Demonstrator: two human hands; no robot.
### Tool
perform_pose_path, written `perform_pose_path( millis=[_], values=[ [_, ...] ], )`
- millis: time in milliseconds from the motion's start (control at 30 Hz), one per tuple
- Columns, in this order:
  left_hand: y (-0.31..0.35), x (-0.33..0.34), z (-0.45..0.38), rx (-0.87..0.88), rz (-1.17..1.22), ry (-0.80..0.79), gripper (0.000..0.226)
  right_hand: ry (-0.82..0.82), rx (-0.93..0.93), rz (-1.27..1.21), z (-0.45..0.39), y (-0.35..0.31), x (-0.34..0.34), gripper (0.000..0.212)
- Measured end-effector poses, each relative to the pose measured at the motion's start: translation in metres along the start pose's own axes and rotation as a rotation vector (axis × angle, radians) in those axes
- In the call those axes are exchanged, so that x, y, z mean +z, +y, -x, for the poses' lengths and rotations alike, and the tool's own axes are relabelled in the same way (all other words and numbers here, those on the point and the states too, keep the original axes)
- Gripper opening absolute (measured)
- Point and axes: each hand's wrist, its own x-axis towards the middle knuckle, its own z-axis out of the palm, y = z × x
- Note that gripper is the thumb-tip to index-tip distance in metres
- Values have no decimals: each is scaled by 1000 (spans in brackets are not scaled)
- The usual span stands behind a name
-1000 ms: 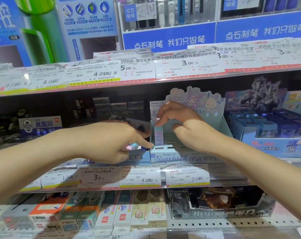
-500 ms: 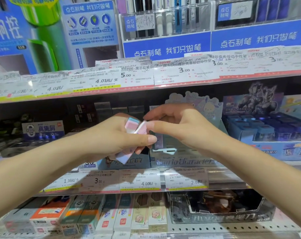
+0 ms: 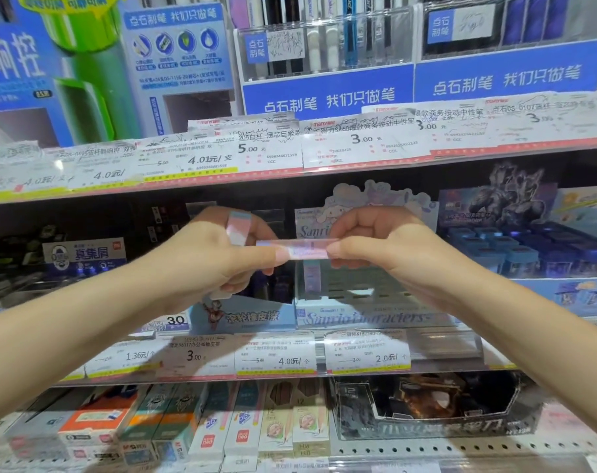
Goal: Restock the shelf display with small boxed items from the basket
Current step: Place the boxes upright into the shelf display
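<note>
I'm passing one small pink box (image 3: 302, 249) between hands: right fingers (image 3: 338, 249) pinch its end, left hand (image 3: 222, 257) grips spare boxes (image 3: 239, 227). Next, I'd say: slot it into the display tray (image 3: 358, 317) below my fingers.

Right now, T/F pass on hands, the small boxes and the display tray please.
1. Both hands hold one small pink box between them. True: left hand and right hand each pinch an end.
2. That box is lying horizontally. True.
3. The left hand holds nothing else. False: it also grips another pastel box, standing upright behind its fingers.
4. The Sanrio display tray is packed full. False: one box stands at its left, the other slots visible look empty.
5. The price tag under the tray reads 5.00. False: it reads about 2.0.
</note>
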Motion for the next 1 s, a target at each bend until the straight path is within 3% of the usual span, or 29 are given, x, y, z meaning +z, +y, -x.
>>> perform_pose_path(
  millis=[233,333,433,467,533,600,700,867,967,1000],
  values=[
    [9,6,-3,-82,-154,-113,18,-192,-113,248,-2,-16,7,29],
    [11,6,-3,7,-233,-95,24,-217,-143,356,-2,-20,5,34],
    [6,0,-5,227,-565,-37,10,-187,-195,482,-4,-16,-2,39],
    [6,-1,-4,258,-704,-34,17,-168,-197,501,-4,-13,-2,38],
    [3,-2,-2,228,-953,-64,34,-123,-205,485,-5,-7,0,35],
    [1,-1,0,222,-1061,-136,27,-58,-246,460,-6,1,4,35],
    [4,4,1,198,-1138,-213,52,23,-292,434,-8,13,9,37],
    [-6,-5,-3,166,-1119,-257,46,44,-323,462,-9,28,12,34],
    [-7,-5,-5,133,-1047,-269,30,52,-329,444,-10,31,11,34],
    [-5,-5,-6,121,-1004,-270,35,51,-333,436,-10,32,11,34]
  ],
)
